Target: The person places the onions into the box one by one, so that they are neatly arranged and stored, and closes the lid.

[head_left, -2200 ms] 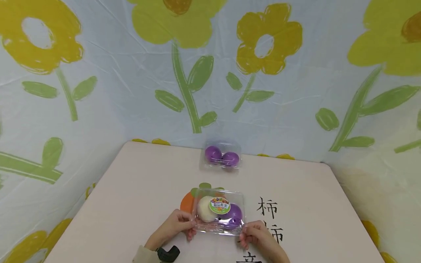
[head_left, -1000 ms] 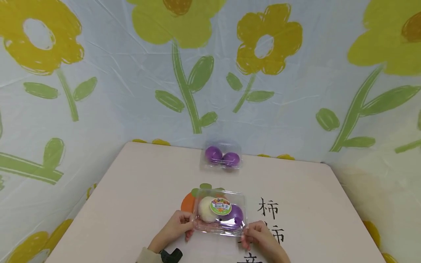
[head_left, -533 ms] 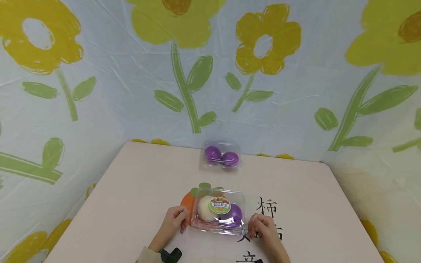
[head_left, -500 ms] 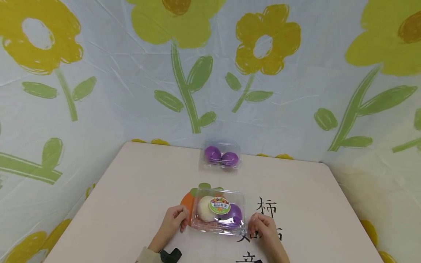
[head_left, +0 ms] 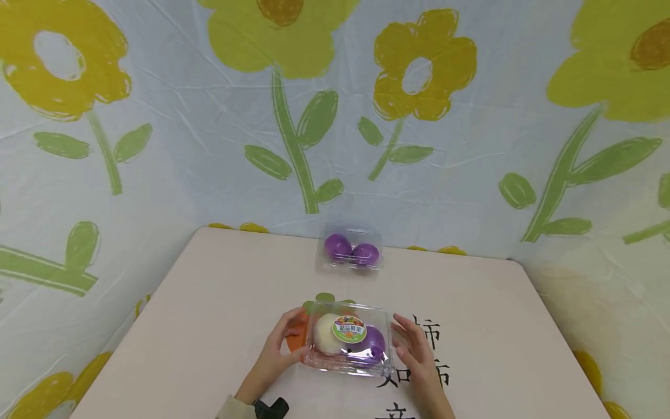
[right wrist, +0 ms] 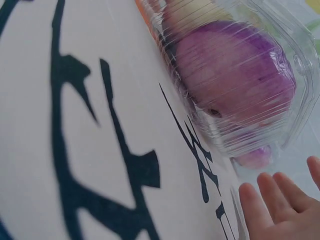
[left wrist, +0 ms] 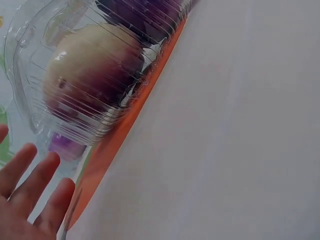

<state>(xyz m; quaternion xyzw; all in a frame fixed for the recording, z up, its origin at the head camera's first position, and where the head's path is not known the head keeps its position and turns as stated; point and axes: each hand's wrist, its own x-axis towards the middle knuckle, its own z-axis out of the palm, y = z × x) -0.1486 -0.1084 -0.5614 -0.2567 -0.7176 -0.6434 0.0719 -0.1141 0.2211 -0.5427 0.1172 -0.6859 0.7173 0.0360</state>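
Observation:
A lidded clear plastic clamshell box [head_left: 384,314] lies on the table's near middle. Inside are a pale round vegetable or fruit [head_left: 325,335] on the left and a purple one [head_left: 374,342] on the right; a round fruit sticker [head_left: 349,329] is on the lid. At the box's left side is my left hand [head_left: 276,344], fingers and thumb spread, the thumb close to the front corner. My right hand [head_left: 420,348] stands by the right side with its fingers extended. In the wrist views, the fingers [left wrist: 36,172] of the left hand and fingers [right wrist: 272,197] of the right appear apart from the box.
A second clear box [head_left: 361,234] with two purple round pieces [head_left: 338,247] stands at the table's far edge, near the flower-patterned cloth [head_left: 209,116]. The pale table [head_left: 235,273] bears a printed orange persimmon [head_left: 294,344] and black characters [head_left: 432,333].
Earlier, both hands pinched the box's front corners. They have let go, the fingers have straightened, and both hands now stand spread along the left and right sides. The box has hardly moved.

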